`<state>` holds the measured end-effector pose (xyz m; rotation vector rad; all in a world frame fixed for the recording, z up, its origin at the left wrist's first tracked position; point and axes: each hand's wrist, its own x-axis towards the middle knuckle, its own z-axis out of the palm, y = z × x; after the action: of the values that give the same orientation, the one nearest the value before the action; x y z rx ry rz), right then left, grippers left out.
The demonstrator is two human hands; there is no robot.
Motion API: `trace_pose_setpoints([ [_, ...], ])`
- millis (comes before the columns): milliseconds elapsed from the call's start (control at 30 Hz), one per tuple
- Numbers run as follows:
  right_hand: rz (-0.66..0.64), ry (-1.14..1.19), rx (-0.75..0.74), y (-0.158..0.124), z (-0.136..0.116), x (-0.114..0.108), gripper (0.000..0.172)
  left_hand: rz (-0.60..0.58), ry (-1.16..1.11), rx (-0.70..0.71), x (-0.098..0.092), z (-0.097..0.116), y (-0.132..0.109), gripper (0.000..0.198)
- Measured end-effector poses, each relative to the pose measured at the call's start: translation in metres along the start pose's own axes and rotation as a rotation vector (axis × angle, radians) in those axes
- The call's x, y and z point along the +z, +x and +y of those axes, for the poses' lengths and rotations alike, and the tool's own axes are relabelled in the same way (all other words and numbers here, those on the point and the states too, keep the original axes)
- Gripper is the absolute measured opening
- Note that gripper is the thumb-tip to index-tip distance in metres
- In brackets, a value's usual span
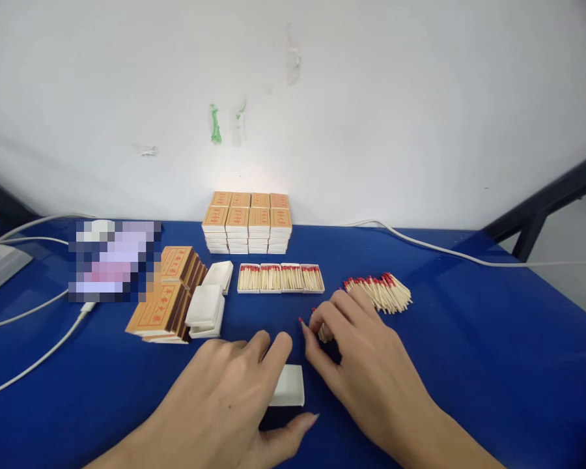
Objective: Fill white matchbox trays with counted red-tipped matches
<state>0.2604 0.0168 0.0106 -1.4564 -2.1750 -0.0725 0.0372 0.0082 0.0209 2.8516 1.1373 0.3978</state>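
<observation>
A white matchbox tray (pixel 289 385) lies on the blue table, its left part hidden by my left hand (pixel 239 384). That hand is over the tray, thumb spread away from the bent fingers. My right hand (pixel 359 358) has its fingers curled around a small bunch of matches (pixel 325 333), partly hidden behind them. One red match head (pixel 301 320) pokes out by the thumb. Behind this hand is a loose pile of red-tipped matches (pixel 383 293). Several trays filled with matches (pixel 280 279) form a row beyond both hands.
White trays (pixel 205 306) are stacked at left, beside orange matchbox sleeves (pixel 159 303). Closed matchboxes (pixel 247 221) are piled against the white wall (pixel 395 117). A blurred-out device (pixel 120 260) and a white cable (pixel 53 358) lie on the left; another cable (pixel 434 249) crosses back right.
</observation>
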Motion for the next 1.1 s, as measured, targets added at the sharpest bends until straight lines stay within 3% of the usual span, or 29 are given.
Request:
trace_pose_setpoints([
  [200,0.072,0.033,0.243,0.002,0.015,-0.007,0.027,-0.027,0.000,-0.021,0.000,-0.001,0.001,0.037],
  [767,0.088,-0.045,0.216,0.001,0.010,-0.002,0.028,-0.059,0.006,-0.042,0.001,0.000,0.000,0.035],
  [967,0.152,-0.155,0.332,0.007,0.026,-0.016,0.016,-0.069,0.007,-0.036,0.000,0.001,0.002,0.035],
  [1100,0.111,-0.251,0.344,0.005,0.036,-0.018,0.019,-0.035,0.009,-0.043,0.004,0.001,-0.001,0.034],
])
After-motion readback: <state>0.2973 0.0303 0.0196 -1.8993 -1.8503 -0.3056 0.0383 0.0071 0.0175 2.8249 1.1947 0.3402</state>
